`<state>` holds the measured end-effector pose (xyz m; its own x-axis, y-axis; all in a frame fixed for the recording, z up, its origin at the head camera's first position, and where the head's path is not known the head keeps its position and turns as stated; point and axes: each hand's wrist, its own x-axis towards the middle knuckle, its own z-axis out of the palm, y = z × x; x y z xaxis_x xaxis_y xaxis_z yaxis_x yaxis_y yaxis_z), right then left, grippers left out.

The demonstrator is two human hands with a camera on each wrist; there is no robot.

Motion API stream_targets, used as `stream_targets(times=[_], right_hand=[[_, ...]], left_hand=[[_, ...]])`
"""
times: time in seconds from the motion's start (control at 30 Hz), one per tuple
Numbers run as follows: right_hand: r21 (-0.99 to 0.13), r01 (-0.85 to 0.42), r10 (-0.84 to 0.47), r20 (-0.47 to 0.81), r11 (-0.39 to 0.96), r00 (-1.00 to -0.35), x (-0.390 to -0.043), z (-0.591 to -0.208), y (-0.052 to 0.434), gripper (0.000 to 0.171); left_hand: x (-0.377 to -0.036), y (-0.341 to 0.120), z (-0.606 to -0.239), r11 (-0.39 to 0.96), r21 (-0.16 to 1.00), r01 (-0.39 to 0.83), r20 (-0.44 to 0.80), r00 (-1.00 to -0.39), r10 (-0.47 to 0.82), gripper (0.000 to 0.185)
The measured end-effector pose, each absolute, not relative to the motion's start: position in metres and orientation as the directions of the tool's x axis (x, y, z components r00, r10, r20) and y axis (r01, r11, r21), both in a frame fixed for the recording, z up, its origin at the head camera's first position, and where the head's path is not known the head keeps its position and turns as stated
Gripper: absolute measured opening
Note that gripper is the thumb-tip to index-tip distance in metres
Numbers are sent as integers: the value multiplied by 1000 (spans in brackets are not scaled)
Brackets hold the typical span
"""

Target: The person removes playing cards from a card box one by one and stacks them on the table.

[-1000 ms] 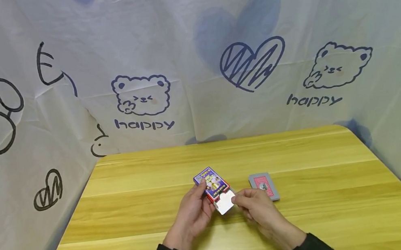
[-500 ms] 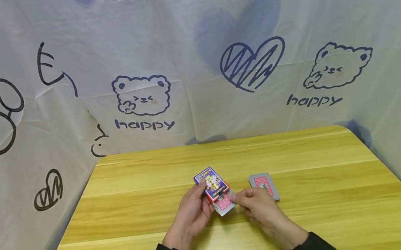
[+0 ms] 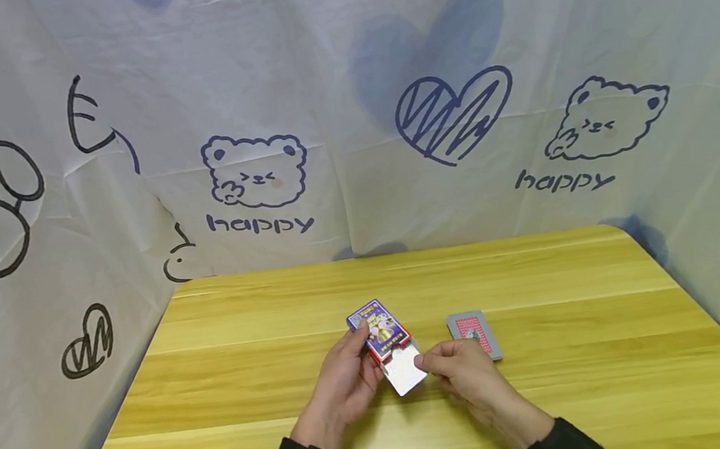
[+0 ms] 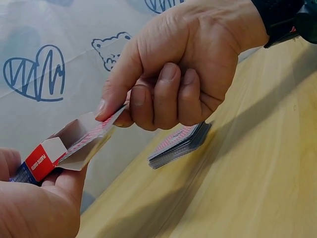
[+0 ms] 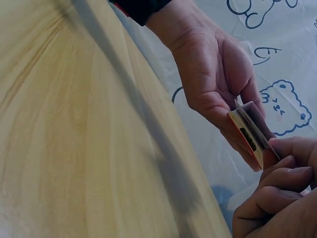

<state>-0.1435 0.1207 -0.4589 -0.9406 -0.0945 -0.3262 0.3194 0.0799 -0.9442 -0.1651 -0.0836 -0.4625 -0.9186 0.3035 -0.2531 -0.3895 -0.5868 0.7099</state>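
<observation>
item: card box (image 3: 380, 329), purple face with red edge, which we find held just above the wooden table (image 3: 251, 382) near its middle, open end toward us. our left hand (image 3: 344, 383) is clamped on the box, thumb along its left side and fingers curled beneath; in the left wrist view the same hand (image 4: 34, 198) cradles the box (image 4: 42, 161) from below, its red end flap standing out. item: flap (image 3: 404, 371), pale and blank on the side we see, jutting from the near end of the box; in the left wrist view the flap (image 4: 86, 136) is a grey tongue with red print along its edge. our right hand (image 3: 463, 367) is closed on the flap's right edge, thumb against forefinger, the other fingers curled in; the left wrist view shows that hand (image 4: 173, 74) pinching the flap's tip. in the right wrist view the box (image 5: 250, 131) appears edge-on between the left hand (image 5: 218, 74) and the curled right fingers (image 5: 277, 193). item: stack of cards (image 3: 473, 333), red backs up, lying flat on the table just right of and a little beyond the right hand, apart from the box; seen again as a squared pile (image 4: 178, 144) in the left wrist view. item: white cloth (image 3: 348, 109) printed with bears, hearts and the word happy, hung behind and to both sides of the table.
</observation>
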Motion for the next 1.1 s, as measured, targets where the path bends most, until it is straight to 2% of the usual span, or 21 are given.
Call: stream_targets(times=[0.27, 0.43, 0.6, 0.83, 0.97, 1.1], right_hand=[[-947, 305, -143, -317, 104, -937, -142, -455, 127, 20], [-955, 265, -229, -290, 132, -929, -142, -454, 134, 20], [-959, 241, -324, -277, 149, -905, -145, -453, 142, 18], [-950, 191, -416, -282, 248, -865, -149, -444, 158, 25], [-945, 153, -422, -270, 290, -866, -155, -438, 171, 27], [-932, 152, -355, -271, 329, -895, -161, -436, 186, 29]], left_hand=[[-167, -89, -463, -579, 725, -372, -272, -928, 256, 56], [-171, -93, -463, -607, 715, -348, -277, -937, 211, 55], [-173, -96, -463, -631, 700, -334, -283, -941, 185, 56], [-176, -100, -463, -652, 700, -292, -283, -951, 123, 55], [-177, -101, -463, -658, 695, -290, -296, -949, 105, 55], [-178, -101, -463, -665, 687, -292, -292, -949, 116, 55]])
